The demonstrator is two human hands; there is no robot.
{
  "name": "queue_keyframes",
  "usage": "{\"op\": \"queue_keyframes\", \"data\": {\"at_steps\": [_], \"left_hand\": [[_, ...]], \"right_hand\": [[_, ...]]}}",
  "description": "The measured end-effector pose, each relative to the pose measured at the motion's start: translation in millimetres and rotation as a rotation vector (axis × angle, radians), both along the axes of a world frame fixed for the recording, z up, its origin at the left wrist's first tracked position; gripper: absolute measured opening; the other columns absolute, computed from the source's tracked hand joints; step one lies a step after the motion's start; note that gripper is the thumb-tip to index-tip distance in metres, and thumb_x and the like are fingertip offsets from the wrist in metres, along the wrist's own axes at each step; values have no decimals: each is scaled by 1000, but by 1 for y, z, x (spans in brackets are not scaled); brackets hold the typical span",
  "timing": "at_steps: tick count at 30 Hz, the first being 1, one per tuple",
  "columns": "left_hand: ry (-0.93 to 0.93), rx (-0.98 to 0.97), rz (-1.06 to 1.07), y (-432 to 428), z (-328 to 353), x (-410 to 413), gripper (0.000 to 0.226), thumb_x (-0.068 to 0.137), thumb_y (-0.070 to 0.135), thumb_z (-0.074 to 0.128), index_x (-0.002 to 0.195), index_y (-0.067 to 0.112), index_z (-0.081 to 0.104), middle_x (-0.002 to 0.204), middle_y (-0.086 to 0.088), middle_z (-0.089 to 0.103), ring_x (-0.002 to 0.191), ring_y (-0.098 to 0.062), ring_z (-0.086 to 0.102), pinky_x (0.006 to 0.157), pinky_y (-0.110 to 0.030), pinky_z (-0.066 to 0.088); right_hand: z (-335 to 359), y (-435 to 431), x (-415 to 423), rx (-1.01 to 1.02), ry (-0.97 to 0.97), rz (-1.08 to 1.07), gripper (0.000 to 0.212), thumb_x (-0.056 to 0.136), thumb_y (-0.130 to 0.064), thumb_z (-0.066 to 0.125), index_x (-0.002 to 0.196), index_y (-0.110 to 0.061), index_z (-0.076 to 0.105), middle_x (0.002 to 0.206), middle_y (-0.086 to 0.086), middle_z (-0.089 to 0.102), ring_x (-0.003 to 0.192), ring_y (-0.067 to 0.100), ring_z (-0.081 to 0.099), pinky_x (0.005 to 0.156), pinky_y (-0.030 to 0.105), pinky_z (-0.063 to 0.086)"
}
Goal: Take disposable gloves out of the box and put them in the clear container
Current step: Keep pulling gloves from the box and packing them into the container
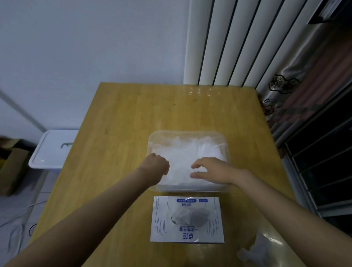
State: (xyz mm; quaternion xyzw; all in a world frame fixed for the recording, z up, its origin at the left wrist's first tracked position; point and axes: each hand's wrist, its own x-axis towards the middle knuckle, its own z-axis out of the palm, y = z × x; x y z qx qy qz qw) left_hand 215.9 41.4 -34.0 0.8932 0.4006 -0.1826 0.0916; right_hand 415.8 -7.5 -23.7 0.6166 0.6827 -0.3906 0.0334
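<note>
- Head view: a clear container (188, 134) sits at the middle of a wooden tabletop (120, 120), heaped with thin, whitish gloves (190, 152).
- The left hand (156, 164) is at the container's near left corner, knuckles up, its fingers curled down into the pile. Whether they pinch a glove cannot be told.
- The right hand (214, 169) lies over the near right part of the pile. Its fingers and thumb are spread apart and point left, gripping nothing.
- The box (188, 219) lies flat just in front of the container, between the two forearms and apart from both hands.
- The box top is white with blue print: outlines of a hand at either side, small blue label strips along the far edge, and large blue Chinese characters along the near edge. All of it is upside down from here and too blurred to read with certainty.
- A tuft of glove sticks out of the box's oval opening.
- A crumpled glove (256, 254) lies on the tabletop near the right forearm.
- A white lidded bin (52, 149) stands on the floor to the left, cardboard boxes (6, 165) beyond it.
- A white radiator (226, 44) and a patterned curtain (283, 88) stand behind the tabletop.
</note>
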Motion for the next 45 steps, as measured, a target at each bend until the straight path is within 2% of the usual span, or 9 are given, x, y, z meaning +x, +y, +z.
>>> {"op": "queue_keyframes", "data": {"at_steps": [6, 10, 16, 24, 27, 33, 38, 41, 45], "left_hand": [[-207, 49, 123, 2, 8, 17, 31, 92, -1, 45, 115, 14, 59, 116, -4, 58, 100, -17, 57, 88, -28, 49], [-315, 60, 99, 5, -9, 25, 40, 88, -5, 49, 124, 13, 50, 124, -7, 48, 102, -19, 52, 80, -27, 49], [74, -132, -5, 12, -46, 28, 78, 89, 14, 61, 151, 15, 13, 158, -15, 4, 142, -34, 20, 112, -41, 32], [79, -165, 89, 14, -69, 27, 79, 91, 2, 53, 151, 24, 7, 160, -5, -6, 143, -39, 10, 103, -40, 42], [113, -152, 73, 15, -67, 28, 79, 90, 2, 55, 151, 23, 9, 159, -7, -3, 142, -40, 14, 103, -40, 41], [231, 139, -6, 12, -42, 33, 44, 91, 10, 52, 133, 7, 40, 132, -12, 47, 123, -28, 44, 107, -41, 30], [-88, 270, 17, -4, -16, 28, 49, 88, 3, 50, 135, 12, 38, 130, -7, 47, 118, -24, 45, 105, -36, 33], [-282, 220, -36, -26, -6, 22, 50, 89, 0, 46, 136, 13, 38, 128, -5, 46, 111, -19, 46, 98, -28, 37], [-421, 153, -75, -64, -3, 11, 41, 83, -4, 54, 120, 14, 52, 110, -3, 53, 91, -16, 50, 81, -26, 41]], "right_hand": [[6, 3, -11, 490, 82, -113, 19, 97, -18, 52, 112, -18, 63, 111, -4, 66, 92, 7, 58, 79, 14, 42], [-11, 13, -23, 382, -39, -17, 32, 94, -15, 56, 125, -19, 55, 130, -3, 54, 112, 15, 55, 91, 24, 43], [-43, 22, -16, 205, -283, 108, 74, 85, -26, 69, 147, -19, 29, 154, 5, 24, 138, 25, 29, 109, 37, 31], [-66, 33, -4, 47, -321, 145, 78, 88, -25, 64, 150, -24, 17, 158, 4, 16, 145, 25, 15, 114, 41, 20], [-63, 38, -2, -5, -296, 152, 76, 89, -24, 64, 150, -23, 20, 158, 3, 15, 146, 24, 13, 114, 42, 19], [-27, 33, -3, 54, -220, 46, 39, 97, -22, 51, 136, -16, 47, 137, 7, 51, 121, 24, 50, 101, 35, 41], [9, -3, -21, 490, -39, -97, 25, 99, -25, 46, 124, -17, 49, 110, -2, 58, 92, 10, 56, 78, 19, 43], [21, -29, -23, 507, 109, -115, 16, 99, -31, 45, 110, -19, 47, 83, -9, 54, 65, 2, 49, 59, 11, 35], [18, -60, -12, 448, 90, 5, 22, 98, -37, 44, 94, -19, 56, 77, -7, 58, 65, 7, 55, 60, 19, 43]]}}
